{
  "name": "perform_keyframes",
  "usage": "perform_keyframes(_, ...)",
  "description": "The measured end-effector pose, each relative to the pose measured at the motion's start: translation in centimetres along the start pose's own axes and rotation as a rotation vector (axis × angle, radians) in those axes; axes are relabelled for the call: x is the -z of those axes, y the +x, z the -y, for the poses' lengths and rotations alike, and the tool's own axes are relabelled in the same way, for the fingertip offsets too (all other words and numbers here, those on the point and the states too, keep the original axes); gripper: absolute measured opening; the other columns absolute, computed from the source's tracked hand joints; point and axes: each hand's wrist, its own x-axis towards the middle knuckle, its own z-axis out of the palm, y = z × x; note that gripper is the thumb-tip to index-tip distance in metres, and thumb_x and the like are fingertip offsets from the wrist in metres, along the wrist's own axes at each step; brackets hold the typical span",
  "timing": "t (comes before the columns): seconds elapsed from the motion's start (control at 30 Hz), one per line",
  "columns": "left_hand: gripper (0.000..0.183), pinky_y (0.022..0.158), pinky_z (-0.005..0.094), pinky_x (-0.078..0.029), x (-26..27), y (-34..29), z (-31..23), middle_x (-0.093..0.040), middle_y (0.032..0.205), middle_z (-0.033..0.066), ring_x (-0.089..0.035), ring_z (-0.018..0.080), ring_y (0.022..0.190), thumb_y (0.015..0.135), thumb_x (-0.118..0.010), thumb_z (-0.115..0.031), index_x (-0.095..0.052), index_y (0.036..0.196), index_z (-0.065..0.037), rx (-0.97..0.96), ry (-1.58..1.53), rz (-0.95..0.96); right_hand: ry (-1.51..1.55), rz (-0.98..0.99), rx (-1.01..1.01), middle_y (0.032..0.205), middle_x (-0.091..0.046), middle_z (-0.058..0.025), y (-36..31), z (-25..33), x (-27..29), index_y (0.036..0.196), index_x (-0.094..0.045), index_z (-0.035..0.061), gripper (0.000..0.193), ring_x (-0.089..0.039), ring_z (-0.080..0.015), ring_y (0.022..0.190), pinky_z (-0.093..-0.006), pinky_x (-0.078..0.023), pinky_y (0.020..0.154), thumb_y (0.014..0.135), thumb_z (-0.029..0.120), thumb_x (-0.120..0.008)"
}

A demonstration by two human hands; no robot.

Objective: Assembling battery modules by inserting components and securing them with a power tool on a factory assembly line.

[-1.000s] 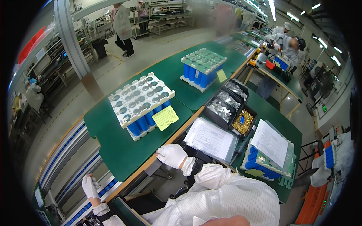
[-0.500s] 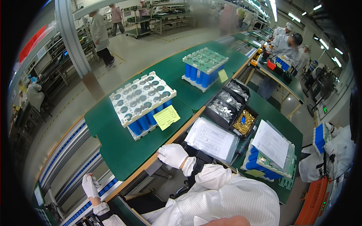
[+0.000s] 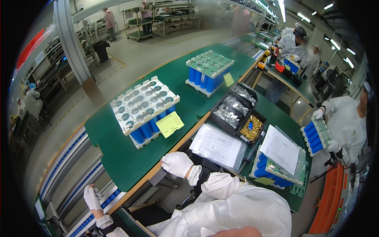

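Observation:
My left hand (image 3: pixel 92 198), in a white glove, hangs over the roller conveyor beside the bench, its fingers loosely bent and apart with nothing in them. Also gloved, my right hand (image 3: pixel 177 164) is curled closed at the wooden front edge of the bench (image 3: pixel 152 172); nothing shows in it. Beyond it a battery pack of blue cylindrical cells (image 3: pixel 149 127) stands on the green mat under a white perforated holder (image 3: pixel 144 102). A yellow label card (image 3: pixel 170 124) hangs on its near side. Farther back is a second blue-cell pack (image 3: pixel 207 80) with a green top plate.
Black bins of silvery metal parts (image 3: pixel 228 115) and brass-coloured fittings (image 3: pixel 252 128) stand right of centre. Nearby lie sleeved papers (image 3: pixel 219 145). Another pack (image 3: pixel 272 170) carries a paper sheet (image 3: pixel 280 148). At far right a co-worker (image 3: pixel 345 118) holds a blue-cell pack (image 3: pixel 316 136).
The view has shifted slightly. At right the co-worker has come further into view, holding the pack. A person walking in the left aisle is gone from view. My hands stay nearly still.

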Motion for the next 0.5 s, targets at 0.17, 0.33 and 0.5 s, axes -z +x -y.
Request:
perform_keyframes(0.17, 0.022, 0.037, 0.0203, -0.032, 0.03, 0.09, 0.12, -0.051, 0.064, 0.0007, -0.043, 0.0067, 0.041, 0.098, -0.044, -0.019, -0.061, 0.095, -0.006, 0.001, -0.003, -0.001, -0.012, 0.026, -0.014, 0.073, -0.065, -0.0091, -0.05, -0.10, -0.06, 0.079, -0.064, 0.0089, 0.017, -0.065, -0.0276, 0.071, -0.0396, -0.051, 0.067, 0.084, 0.023, -0.056)
perform_keyframes(0.33, 0.020, 0.037, 0.0193, -0.033, 0.16, 0.15, 0.10, -0.052, 0.064, 0.0011, -0.044, 0.0061, 0.041, 0.098, -0.045, -0.017, -0.061, 0.098, -0.005, 0.003, -0.028, 0.011, -0.019, 0.038, -0.024, 0.074, -0.065, -0.0075, -0.07, -0.05, 0.02, 0.082, -0.064, 0.0099, 0.015, -0.065, -0.0267, 0.072, -0.0385, -0.052, 0.068, 0.084, 0.024, -0.058)
perform_keyframes(0.5, 0.020, 0.037, 0.0193, -0.032, 0.00, -0.08, -0.15, -0.052, 0.063, 0.0011, -0.043, 0.0061, 0.041, 0.098, -0.045, -0.017, -0.060, 0.097, -0.005, -0.005, -0.033, 0.008, 0.001, 0.017, -0.023, 0.074, -0.066, -0.0095, -0.03, 0.10, 0.22, 0.078, -0.064, 0.0087, 0.018, -0.065, -0.0281, 0.071, -0.0401, -0.052, 0.067, 0.085, 0.024, -0.055)
